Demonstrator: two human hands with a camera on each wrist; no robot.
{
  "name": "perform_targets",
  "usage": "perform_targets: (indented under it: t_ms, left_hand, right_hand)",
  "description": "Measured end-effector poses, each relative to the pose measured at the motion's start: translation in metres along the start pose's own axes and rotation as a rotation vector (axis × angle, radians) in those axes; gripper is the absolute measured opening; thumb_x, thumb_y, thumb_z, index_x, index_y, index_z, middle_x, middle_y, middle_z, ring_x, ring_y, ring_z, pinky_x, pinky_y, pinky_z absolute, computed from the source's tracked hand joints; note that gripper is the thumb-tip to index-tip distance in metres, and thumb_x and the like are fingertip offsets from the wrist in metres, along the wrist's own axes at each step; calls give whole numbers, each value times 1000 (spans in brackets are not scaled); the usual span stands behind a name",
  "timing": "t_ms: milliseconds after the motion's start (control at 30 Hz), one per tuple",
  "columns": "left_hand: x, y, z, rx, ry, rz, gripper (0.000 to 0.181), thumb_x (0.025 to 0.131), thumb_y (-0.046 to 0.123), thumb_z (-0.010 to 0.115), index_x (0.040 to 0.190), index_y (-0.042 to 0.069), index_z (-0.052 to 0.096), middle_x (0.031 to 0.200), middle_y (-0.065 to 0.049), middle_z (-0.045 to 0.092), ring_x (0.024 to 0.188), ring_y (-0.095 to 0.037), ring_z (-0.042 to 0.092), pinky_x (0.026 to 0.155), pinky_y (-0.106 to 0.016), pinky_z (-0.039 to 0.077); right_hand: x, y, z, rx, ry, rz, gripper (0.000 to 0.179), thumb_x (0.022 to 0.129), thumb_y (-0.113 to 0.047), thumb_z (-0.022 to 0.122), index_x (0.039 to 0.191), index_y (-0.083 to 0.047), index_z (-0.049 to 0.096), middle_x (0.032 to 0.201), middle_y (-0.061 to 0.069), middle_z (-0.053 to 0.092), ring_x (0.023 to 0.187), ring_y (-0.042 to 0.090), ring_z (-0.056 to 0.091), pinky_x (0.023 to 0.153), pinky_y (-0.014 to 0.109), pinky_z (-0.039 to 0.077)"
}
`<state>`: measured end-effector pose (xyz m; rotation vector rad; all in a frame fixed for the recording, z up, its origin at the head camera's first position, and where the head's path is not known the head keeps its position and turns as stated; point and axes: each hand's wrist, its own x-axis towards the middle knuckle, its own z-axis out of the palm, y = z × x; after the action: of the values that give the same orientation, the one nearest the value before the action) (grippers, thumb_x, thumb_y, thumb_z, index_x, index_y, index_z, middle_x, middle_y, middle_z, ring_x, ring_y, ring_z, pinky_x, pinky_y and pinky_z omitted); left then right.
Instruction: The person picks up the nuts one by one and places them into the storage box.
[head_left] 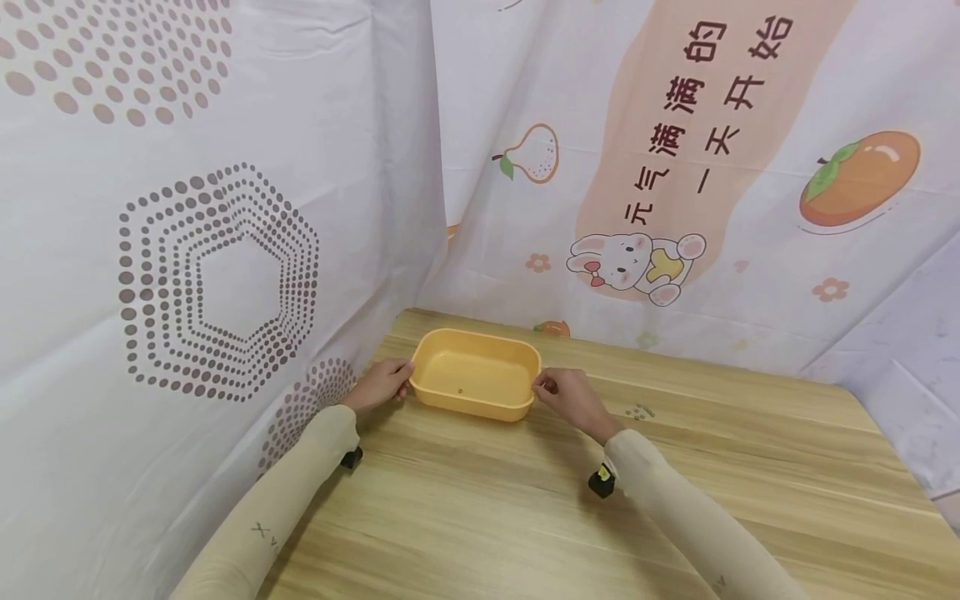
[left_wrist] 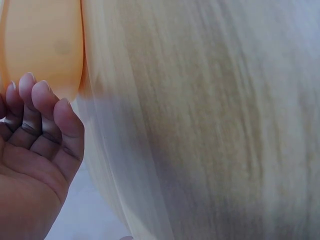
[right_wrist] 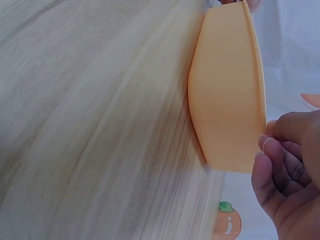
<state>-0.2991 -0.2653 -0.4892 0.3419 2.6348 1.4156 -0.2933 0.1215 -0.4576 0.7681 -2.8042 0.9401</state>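
Between left hand point(head_left: 383, 382) and right hand point(head_left: 573, 395), a yellow basin point(head_left: 483, 373).

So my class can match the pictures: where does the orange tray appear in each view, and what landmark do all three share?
Head: orange tray just below centre, between left hand and right hand.
Left wrist: tray at the upper left, cut off by the frame.
Right wrist: tray right of centre, towards the top.
Shared landmark: the wood-grain table.
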Motion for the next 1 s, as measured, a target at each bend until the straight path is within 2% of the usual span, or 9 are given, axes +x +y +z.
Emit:
perform_targets:
  t_ms: [400,733,1000]
  left_hand:
    - [-1,0,0,10,4,19,36,114,23,41,88,5,58,72,-6,58,60,-17,53,56,-28,47]
    - [0,-1,-1,-2,7,-5,35,114,24,42,89,6,60,72,-6,59,61,-17,53,57,-28,47]
    - [0,0,0,3,5,-1,36,113,24,42,88,6,60,71,-6,59,60,-17,52,56,-28,47]
  right_hand:
    - [-8,10,-7,-25,3,43,5,96,-13,73,94,-8,74,85,-1,72,77,11,66,71,33,58]
    - [-16,25,-11,-47,14,37,4,95,-12,75,93,-8,75,85,0,73,76,12,67,71,35,58]
    - [-22,40,-14,-56,17,63,6,96,-14,75,94,-8,74,85,0,73,76,13,67,69,34,58]
